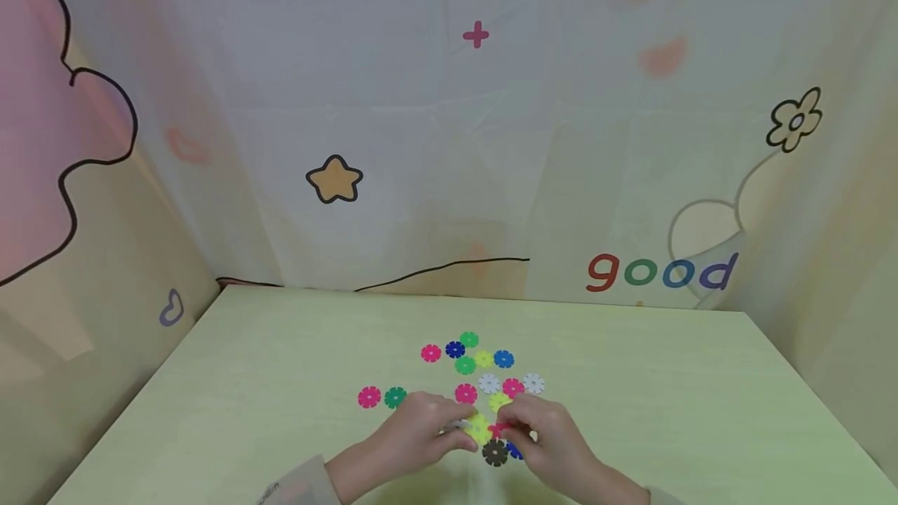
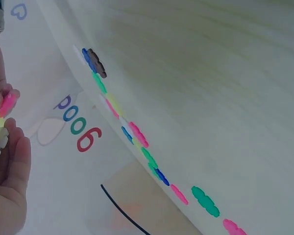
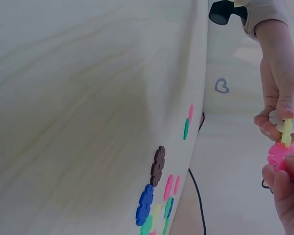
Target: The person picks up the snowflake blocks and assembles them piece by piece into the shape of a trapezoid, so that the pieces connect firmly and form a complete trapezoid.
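Observation:
Above the table, my left hand (image 1: pixel 418 429) pinches a white notched plastic disc (image 3: pixel 280 120). A yellow notched disc (image 1: pixel 480 429) is slotted to it and stands edge-on in the right wrist view. From the other side, my right hand (image 1: pixel 550 436) pinches a pink notched disc (image 3: pixel 279 153) between thumb and fingers. Its edge meets the yellow disc's edge, and the three form a short chain between both hands. A dark brown disc (image 1: pixel 494 453) lies on the table just below the hands, with a blue disc (image 1: pixel 515 450) partly hidden beside it.
Several loose discs lie flat beyond the hands, among them a white disc (image 1: pixel 533 383), a light blue disc (image 1: pixel 503 358) and a green disc (image 1: pixel 465 365). Left of them are a pink disc (image 1: pixel 369 397) and a dark green disc (image 1: pixel 395 397). A printed curtain (image 1: pixel 421 100) hangs behind the table (image 1: pixel 245 411).

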A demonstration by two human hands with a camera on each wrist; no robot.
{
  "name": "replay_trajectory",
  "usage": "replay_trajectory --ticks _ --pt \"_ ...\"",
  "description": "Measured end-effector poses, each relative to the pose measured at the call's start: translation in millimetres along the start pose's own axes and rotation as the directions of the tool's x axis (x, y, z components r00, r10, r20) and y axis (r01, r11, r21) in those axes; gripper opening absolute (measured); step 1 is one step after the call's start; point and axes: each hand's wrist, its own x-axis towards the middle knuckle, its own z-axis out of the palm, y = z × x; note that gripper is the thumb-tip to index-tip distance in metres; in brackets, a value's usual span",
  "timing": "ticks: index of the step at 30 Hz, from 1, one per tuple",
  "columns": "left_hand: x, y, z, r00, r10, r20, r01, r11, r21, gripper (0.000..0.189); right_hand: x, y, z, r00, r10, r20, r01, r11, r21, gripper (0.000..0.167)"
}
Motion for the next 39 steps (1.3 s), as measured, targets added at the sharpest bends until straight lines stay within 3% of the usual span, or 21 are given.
replay_trajectory --ticks 6,10,14,17,23,26,31,39 --pt "0.8 5.9 -4.0 1.000 0.011 -0.007 -0.011 0.999 0.033 0.031 3.1 -6 -4 0.999 -0.037 0.003 0.037 0.999 -0.038 0.023" --pt "0.7 6.2 -6.0 1.000 -0.016 -0.014 0.016 1.000 0.005 0.037 5.7 -7 -8 0.998 0.038 0.045 -0.037 0.999 -0.028 0.020" --pt "1.4 5.2 -6.7 0.995 -0.094 0.027 0.096 0.993 -0.062 0.047 7.9 -5 -11 0.984 0.151 0.092 -0.152 0.988 0.001 0.015" --pt "2.3 4.7 -5.3 0.991 -0.119 0.054 0.124 0.988 -0.089 0.052 8.5 -4 -10 0.977 0.187 0.101 -0.189 0.982 0.014 0.009" --pt "3.1 3.3 3.0 0.999 -0.041 0.025 0.043 0.997 -0.059 0.046 7.6 -2 -6 0.978 0.178 0.105 -0.180 0.984 0.008 0.012" --pt "2.1 2.0 4.1 0.998 -0.051 0.030 0.052 0.998 -0.046 0.044 7.2 1 -9 0.968 0.203 0.147 -0.205 0.979 0.001 0.015" --pt "-2.9 -2.7 0.5 0.989 -0.125 0.077 0.129 0.991 -0.038 0.044 5.9 17 -24 0.918 0.308 0.252 -0.300 0.951 -0.067 0.018" --pt "-8.9 -14.5 2.5 0.989 -0.106 0.099 0.109 0.994 -0.025 0.044 -5.4 64 -52 0.781 0.481 0.398 -0.475 0.872 -0.122 0.024"
